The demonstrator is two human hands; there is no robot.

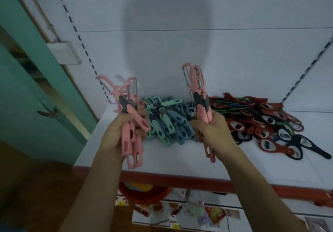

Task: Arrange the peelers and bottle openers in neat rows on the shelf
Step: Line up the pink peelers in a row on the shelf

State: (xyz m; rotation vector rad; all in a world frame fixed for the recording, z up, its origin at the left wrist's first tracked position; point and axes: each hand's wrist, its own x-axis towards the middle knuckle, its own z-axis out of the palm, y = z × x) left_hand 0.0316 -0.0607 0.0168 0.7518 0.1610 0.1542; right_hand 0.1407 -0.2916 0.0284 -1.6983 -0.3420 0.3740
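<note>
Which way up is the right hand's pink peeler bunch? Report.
Upright: the right hand grips the pink peelers by their handles, blades pointing up.

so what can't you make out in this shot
Head view, count of pink plastic peelers in the left hand: overlapping, fingers cover them.
Head view, teal and blue plastic peeler pile: partly behind the right hand.
Head view, heaped red and black bottle openers: motion-blurred, count unclear.

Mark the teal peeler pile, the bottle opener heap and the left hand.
Teal peeler pile (169,121): head view, on a handle mid-pile.
Bottle opener heap (255,118): head view, near the heap's middle.
Left hand (116,134): head view, mid-hand, gripping pink peelers (128,152).
</note>
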